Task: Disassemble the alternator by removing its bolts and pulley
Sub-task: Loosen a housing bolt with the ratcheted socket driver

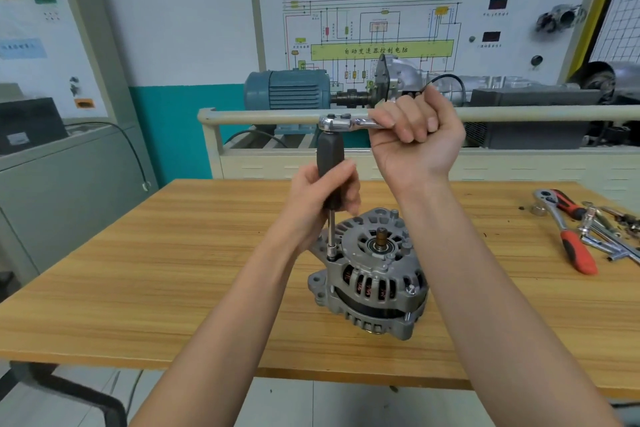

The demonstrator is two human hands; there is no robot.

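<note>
The alternator point(370, 274) stands shaft-up on the table point(173, 270) near its front edge. At its 10 o'clock rim a driver point(331, 180) stands upright on a bolt, the left hand point(323, 194) curled around its black grip. Above, the right hand point(415, 135) fists a ratchet point(346, 122) atop the driver. Spare tools point(581, 236) lie at 3 o'clock.
</note>
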